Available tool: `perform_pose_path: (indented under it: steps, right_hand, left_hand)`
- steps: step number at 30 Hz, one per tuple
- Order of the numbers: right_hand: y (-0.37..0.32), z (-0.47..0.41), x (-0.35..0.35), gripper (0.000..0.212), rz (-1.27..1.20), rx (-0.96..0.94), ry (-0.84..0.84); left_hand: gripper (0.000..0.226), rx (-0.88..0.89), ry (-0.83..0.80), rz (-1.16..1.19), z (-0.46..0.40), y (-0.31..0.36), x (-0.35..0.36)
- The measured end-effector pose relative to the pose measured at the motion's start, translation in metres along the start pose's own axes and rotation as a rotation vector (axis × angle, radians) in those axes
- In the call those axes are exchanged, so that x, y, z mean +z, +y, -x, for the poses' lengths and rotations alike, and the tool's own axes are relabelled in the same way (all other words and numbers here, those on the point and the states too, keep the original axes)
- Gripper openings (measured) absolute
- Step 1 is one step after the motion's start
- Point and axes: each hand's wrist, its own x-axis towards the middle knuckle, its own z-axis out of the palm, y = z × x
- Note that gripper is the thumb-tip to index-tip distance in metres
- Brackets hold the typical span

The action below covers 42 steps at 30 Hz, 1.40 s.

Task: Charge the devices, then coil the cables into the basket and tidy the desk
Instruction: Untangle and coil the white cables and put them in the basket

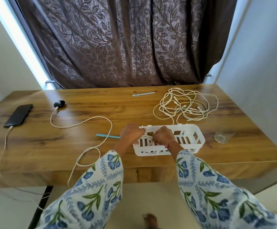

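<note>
1. Both hands work at the left end of the white basket (pixel 190 142) on the wooden desk (pixel 101 104): the left hand (pixel 131 133) and right hand (pixel 162 136) have their fingers curled round a coiled white cable (pixel 148 141) inside it.
2. A tangle of white cables (pixel 184 104) lies behind the basket.
3. A phone (pixel 18 115) and a dark earbud case (pixel 59 103) sit plugged in at the left.
4. A blue pen (pixel 108 136) lies just left of the hands; a glass (pixel 223 137) stands to the right.

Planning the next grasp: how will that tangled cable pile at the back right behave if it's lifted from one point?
The cable pile is probably floppy: its thin white strands lie in loose, overlapping loops flat on the desk. Lifted by one loop, it would likely sag and trail, with several plug ends dangling. It looks light, but the crossings suggest that strands may snag rather than pull free singly.
</note>
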Motion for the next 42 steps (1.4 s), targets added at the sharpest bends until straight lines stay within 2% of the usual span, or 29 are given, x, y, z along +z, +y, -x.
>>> perform_pose_path:
  steps: [2,6,11,15,19,21,25,31,35,37,42]
  right_hand:
    - [-0.001,-0.001,0.001,0.021,0.006,-0.007,-0.005]
    - [0.002,-0.001,-0.002,0.017,-0.003,-0.054,0.053]
    - [0.008,0.01,-0.027,0.02,-0.133,-0.113,0.129]
    - [0.006,0.007,-0.052,0.028,-0.278,-0.161,0.176]
    - [0.005,-0.021,-0.082,0.022,-0.09,-0.253,0.433]
    - [0.009,-0.041,-0.094,0.018,0.002,-0.204,0.506]
    - [0.021,-0.081,-0.097,0.015,0.19,-0.127,0.316]
    - [0.008,-0.115,-0.092,0.024,0.332,-0.193,0.186]
    - [0.002,-0.14,-0.079,0.018,0.398,-0.231,0.095]
    - [0.002,-0.144,-0.076,0.018,0.373,-0.228,0.114]
    - [-0.013,-0.129,-0.101,0.016,0.176,-0.453,0.231]
  left_hand:
    - [0.025,0.023,0.038,0.106,-0.005,-0.005,-0.002]
    - [0.024,0.039,0.047,0.52,-0.011,-0.013,-0.01]
    - [0.018,0.113,0.045,0.611,-0.016,-0.011,-0.018]
    - [0.017,0.132,0.0,0.598,-0.027,-0.004,-0.02]
    - [0.018,0.183,-0.008,0.517,-0.051,0.021,-0.024]
    - [0.02,0.211,-0.023,0.455,-0.063,0.036,-0.021]
    - [0.023,0.251,-0.142,0.297,-0.084,0.055,-0.009]
    - [0.027,0.252,-0.25,0.215,-0.11,0.08,0.001]
    - [0.03,0.297,-0.216,0.207,-0.125,0.09,0.004]
    - [0.03,0.353,-0.171,0.19,-0.132,0.091,0.004]
    - [0.052,0.556,-0.022,-0.01,-0.149,0.095,0.003]
